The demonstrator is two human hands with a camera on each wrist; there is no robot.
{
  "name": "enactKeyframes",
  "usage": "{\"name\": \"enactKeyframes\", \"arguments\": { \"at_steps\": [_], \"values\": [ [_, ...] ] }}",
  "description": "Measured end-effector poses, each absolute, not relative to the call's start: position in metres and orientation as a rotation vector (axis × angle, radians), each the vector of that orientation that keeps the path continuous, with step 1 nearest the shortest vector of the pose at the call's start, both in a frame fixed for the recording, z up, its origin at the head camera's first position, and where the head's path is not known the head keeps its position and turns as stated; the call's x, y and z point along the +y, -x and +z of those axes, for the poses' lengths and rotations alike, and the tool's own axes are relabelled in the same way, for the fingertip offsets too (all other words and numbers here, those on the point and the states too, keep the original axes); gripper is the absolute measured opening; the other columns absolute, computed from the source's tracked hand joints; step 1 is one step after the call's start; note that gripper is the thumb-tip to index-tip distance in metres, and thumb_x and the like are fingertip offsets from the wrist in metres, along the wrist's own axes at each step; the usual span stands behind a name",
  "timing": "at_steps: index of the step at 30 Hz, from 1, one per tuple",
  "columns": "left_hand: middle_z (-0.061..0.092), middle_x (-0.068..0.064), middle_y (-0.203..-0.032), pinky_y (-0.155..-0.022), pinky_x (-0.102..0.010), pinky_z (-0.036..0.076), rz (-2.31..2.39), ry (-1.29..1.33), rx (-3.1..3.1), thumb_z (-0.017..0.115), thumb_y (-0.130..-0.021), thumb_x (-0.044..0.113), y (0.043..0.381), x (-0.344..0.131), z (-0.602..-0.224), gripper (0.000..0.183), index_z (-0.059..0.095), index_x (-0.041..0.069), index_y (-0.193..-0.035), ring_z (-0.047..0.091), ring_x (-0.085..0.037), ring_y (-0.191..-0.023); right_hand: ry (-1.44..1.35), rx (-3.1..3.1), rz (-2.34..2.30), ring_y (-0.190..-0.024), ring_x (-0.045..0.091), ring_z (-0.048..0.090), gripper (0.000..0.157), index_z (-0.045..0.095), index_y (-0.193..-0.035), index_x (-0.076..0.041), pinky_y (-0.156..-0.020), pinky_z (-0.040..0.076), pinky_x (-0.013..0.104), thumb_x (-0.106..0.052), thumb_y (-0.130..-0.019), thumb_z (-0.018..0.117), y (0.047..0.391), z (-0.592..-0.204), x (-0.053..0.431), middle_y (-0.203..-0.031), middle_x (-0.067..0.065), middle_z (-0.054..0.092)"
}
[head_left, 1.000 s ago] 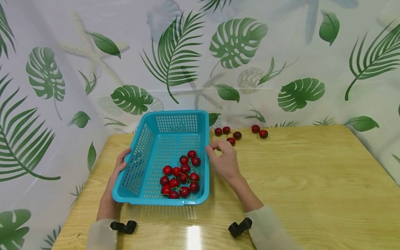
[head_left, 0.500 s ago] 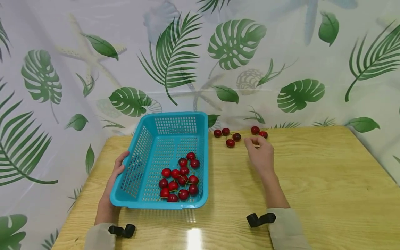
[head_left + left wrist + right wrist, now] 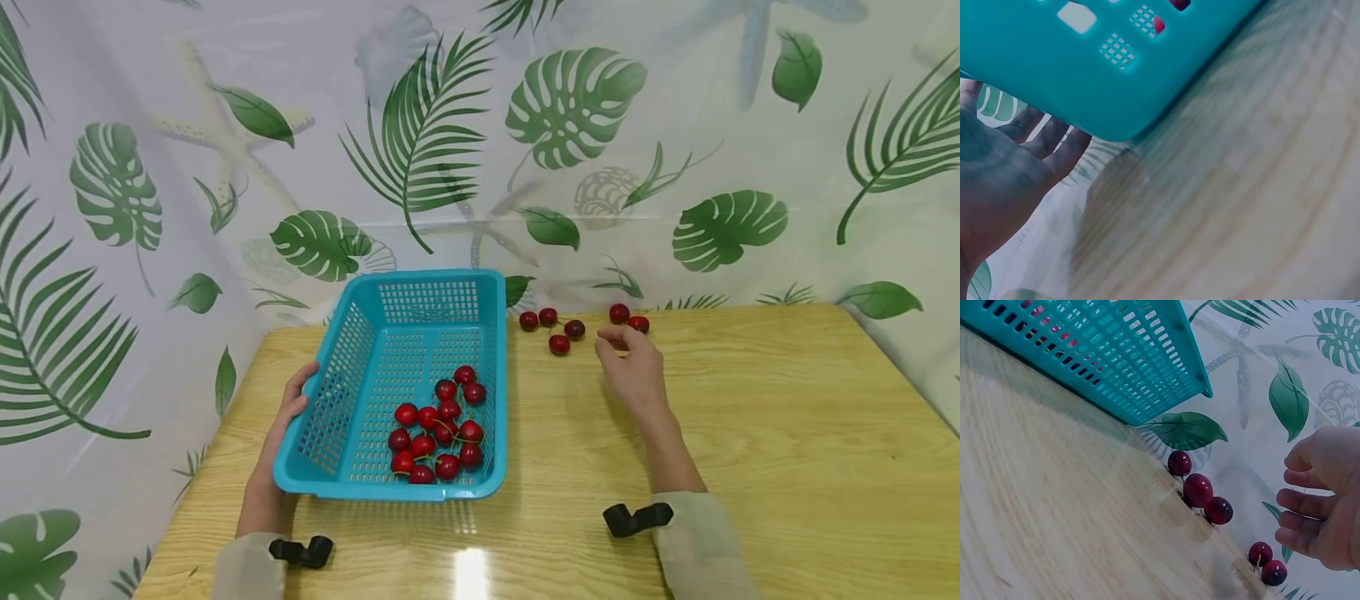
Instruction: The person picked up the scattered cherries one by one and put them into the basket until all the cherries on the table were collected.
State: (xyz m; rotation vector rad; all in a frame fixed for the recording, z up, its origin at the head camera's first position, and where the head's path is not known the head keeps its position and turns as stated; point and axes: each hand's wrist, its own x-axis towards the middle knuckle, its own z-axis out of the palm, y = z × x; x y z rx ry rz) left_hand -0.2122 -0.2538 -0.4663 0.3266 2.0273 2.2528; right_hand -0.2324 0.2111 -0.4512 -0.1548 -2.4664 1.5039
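A blue plastic basket [image 3: 352,485] stands at the left of the table, with several red cherries [image 3: 422,447] gathered in its near right part. My left hand [image 3: 285,417] lies along the basket's left side, its fingers at the outer wall just under the rim; in the left wrist view the left hand [image 3: 1004,169] shows fairly straight fingers passing behind the wall. My right hand [image 3: 637,375] hovers just in front of two cherries [image 3: 619,314] at the back of the table. Its fingers are loosely bent, with a gap to the thumb and nothing held in the right wrist view.
Several more cherries [image 3: 559,344] lie between the basket and my right hand, near the back edge. Behind the wooden table [image 3: 765,433] hangs a leaf-patterned curtain [image 3: 465,150]. Black cameras sit on both wrists.
From beside the basket's right rim, my right hand has moved right to the two cherries, and its thumb and index finger have parted. The left hand stays at the basket.
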Motion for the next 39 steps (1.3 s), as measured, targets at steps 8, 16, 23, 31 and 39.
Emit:
{"name": "enactKeyframes", "arguments": {
  "at_steps": [8, 16, 23, 31, 39],
  "values": [
    [0.024, -0.002, -0.152, -0.105, -0.022, 0.033, 2.260, -0.285, 2.016, 0.017, -0.105, 0.022, 0.211, -0.252, -0.465, 0.048, 0.025, 0.030, -0.151, 0.035, -0.014, -0.133, 0.104, -2.542, 1.514, -0.119, 0.039, 0.050, 0.035, 0.059, -0.127, 0.004, -0.098, 0.044, 0.050, -0.018, -0.101, 0.052, 0.231, -0.452, 0.211, -0.130, 0.023, 0.056],
    [0.021, -0.008, -0.154, -0.104, -0.023, 0.033, 2.259, -0.257, 2.033, 0.019, -0.105, 0.022, 0.214, -0.250, -0.461, 0.047, 0.028, 0.031, -0.150, 0.031, -0.020, -0.137, 0.092, -2.552, 1.524, -0.121, 0.040, 0.048, 0.037, 0.057, -0.130, 0.005, -0.100, 0.042, 0.051, -0.015, -0.100, 0.052, 0.227, -0.452, 0.210, -0.134, 0.025, 0.053],
    [0.028, 0.001, -0.148, -0.103, -0.021, 0.034, 2.270, -0.402, 2.028, 0.018, -0.106, 0.018, 0.213, -0.252, -0.465, 0.048, 0.033, 0.035, -0.148, 0.037, -0.012, -0.130, -0.016, -2.670, 1.355, -0.129, 0.046, 0.040, 0.047, 0.048, -0.140, 0.007, -0.104, 0.037, 0.059, -0.014, -0.098, 0.053, 0.244, -0.451, 0.202, -0.141, 0.031, 0.041],
    [0.017, -0.012, -0.157, -0.105, -0.023, 0.033, 2.242, -0.334, 2.043, 0.017, -0.106, 0.021, 0.212, -0.253, -0.467, 0.048, 0.026, 0.029, -0.153, 0.029, -0.023, -0.139, -0.045, -2.868, 1.170, -0.135, 0.050, 0.029, 0.055, 0.040, -0.148, -0.001, -0.106, 0.033, 0.062, -0.025, -0.100, 0.052, 0.275, -0.463, 0.191, -0.146, 0.032, 0.029],
    [0.027, -0.003, -0.151, -0.104, -0.022, 0.034, 2.286, -0.331, 2.026, 0.019, -0.106, 0.018, 0.214, -0.252, -0.465, 0.047, 0.031, 0.031, -0.150, 0.037, -0.013, -0.132, -0.102, -3.035, 0.869, -0.130, 0.053, 0.036, 0.061, 0.031, -0.154, -0.011, -0.099, 0.039, 0.064, -0.038, -0.102, 0.050, 0.289, -0.469, 0.186, -0.148, 0.033, 0.025]
  ]
}}
